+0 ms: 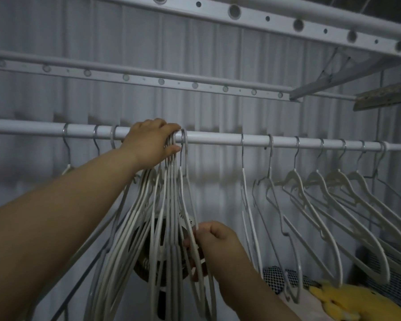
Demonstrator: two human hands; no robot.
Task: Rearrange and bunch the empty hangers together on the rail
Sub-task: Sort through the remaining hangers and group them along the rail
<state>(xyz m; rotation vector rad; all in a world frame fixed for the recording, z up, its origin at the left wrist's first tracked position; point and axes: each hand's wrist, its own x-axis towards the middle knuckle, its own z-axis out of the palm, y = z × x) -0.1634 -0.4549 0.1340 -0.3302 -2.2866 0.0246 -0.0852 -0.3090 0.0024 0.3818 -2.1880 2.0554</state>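
A white rail (213, 139) runs across the view. My left hand (149, 141) rests on top of it and grips the hooks of a tight bunch of white hangers (162, 218) hanging below. My right hand (214, 239) is lower down, pinching the arm of the bunch's rightmost hanger (188, 195), whose hook sits on the rail just right of my left hand. Several more empty hangers (322, 200) hang spaced apart along the rail's right part. Three hooks (95, 137) sit on the rail left of my left hand.
Two perforated white bars (148, 78) run above the rail. Pale pleated curtains (218, 54) hang behind. A dark round object (146, 262) shows behind the bunch. A yellow soft toy (333, 302) and a black-and-white patterned item (273, 278) lie at the lower right.
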